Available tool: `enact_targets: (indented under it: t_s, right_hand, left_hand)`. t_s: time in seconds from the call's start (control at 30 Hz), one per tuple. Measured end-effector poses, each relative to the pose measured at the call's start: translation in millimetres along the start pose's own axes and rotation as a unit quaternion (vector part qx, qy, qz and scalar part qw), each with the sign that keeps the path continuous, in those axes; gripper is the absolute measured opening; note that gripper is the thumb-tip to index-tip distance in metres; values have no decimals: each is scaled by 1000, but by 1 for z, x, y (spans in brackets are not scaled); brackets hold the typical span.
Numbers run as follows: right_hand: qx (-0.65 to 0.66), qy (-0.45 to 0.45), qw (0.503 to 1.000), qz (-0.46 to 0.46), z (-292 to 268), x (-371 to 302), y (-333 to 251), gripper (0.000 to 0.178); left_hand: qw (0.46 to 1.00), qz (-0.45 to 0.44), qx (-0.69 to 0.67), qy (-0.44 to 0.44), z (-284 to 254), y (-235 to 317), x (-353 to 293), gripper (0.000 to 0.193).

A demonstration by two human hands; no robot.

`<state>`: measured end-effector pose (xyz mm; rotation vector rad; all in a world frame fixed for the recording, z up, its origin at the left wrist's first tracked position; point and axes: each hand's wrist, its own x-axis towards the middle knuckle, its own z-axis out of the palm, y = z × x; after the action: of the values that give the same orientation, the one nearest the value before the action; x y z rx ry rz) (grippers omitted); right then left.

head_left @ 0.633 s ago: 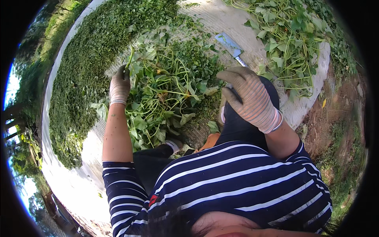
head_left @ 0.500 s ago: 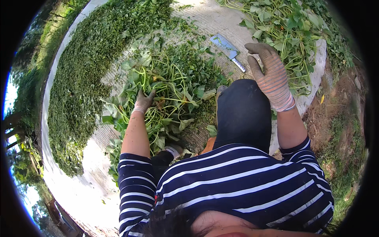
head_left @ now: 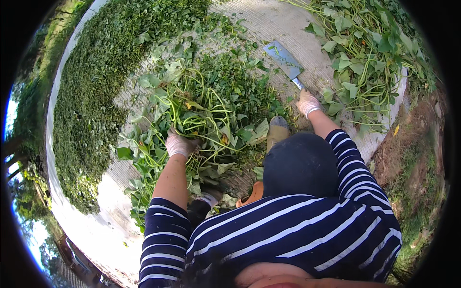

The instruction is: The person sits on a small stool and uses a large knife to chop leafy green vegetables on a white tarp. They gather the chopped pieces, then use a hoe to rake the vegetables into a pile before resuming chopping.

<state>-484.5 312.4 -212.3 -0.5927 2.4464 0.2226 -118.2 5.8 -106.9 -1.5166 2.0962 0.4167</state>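
Lowered since the earlier frame, the right hand (head_left: 308, 102) closes round the handle end of the knife (head_left: 284, 59), which lies on the ground (head_left: 269, 24). The left hand (head_left: 180, 144), fingertips hidden, grips green vines (head_left: 213, 109) beside chopped leaves (head_left: 91, 96).

You are outdoors on pale grey, finely ridged concrete paving (head_left: 278, 26), glaring white under sunlight at your lower left. Brown bare earth (head_left: 415, 122) and low green grass (head_left: 417, 192) border your right; dark green leafy trees (head_left: 24, 113) stand left, bright sky (head_left: 37, 235) showing between.
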Motion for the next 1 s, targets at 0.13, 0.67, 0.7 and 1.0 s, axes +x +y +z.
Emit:
enact_targets:
  t_s: [0.13,0.67,0.7,1.0]
  right_hand:
    - [22,28,999,-24,-8,0,-15,50]
    - [-207,-278,814,-467,-136,-113,-191,85]
    - [-181,-341,823,-417,-131,-124,-200,95]
    - [443,-401,782,-175,-16,-200,-295,148]
  left_hand:
    - [990,5,-132,-39,-6,-21,22,106]
    - [825,88,-556,44,-83,-224,-86,51]
    - [846,42,-529,56,-78,-227,-93,55]
    - [731,165,-662,-6,-46,-202,-65,49]
